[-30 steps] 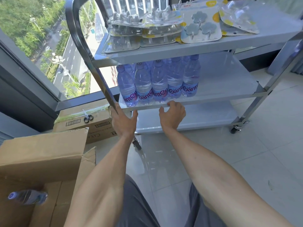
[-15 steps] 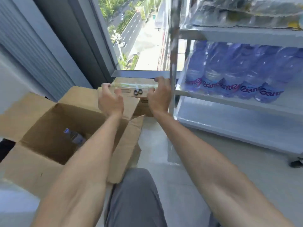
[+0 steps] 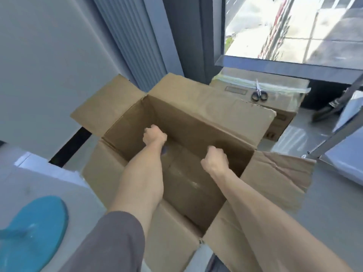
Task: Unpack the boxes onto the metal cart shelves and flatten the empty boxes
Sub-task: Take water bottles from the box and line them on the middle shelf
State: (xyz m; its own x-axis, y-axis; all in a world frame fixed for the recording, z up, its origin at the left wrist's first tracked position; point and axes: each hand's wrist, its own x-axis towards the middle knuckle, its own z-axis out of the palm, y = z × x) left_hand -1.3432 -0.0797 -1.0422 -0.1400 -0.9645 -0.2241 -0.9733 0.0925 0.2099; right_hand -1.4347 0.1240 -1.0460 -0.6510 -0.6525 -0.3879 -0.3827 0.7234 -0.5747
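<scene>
Cardboard fills the middle of the view: the open box (image 3: 182, 158) stands on the floor with all four flaps spread, and both forearms reach down into it. The left hand (image 3: 154, 135) is deep inside, near the box's far wall, fingers curled under; a sliver of bluish plastic, likely the last water bottle (image 3: 164, 151), shows just beneath its wrist. Whether that grip has closed on the bottle cannot be told, since the fingers are hidden. The right hand (image 3: 215, 160) is also inside the box, towards its right wall, loosely fisted with nothing visible in it. The left hand is clearly the nearer to the bottle; the bottle's long axis cannot be read.

Behind the box's far flap sits a taped box (image 3: 279, 114) with scissors (image 3: 259, 95) on top. A corner of the metal cart (image 3: 337, 138) shows to the right of the box.

Half a second ago both hands hovered above the box's far flap; they have since dropped inside, and the view has swung off the cart's shelves.
</scene>
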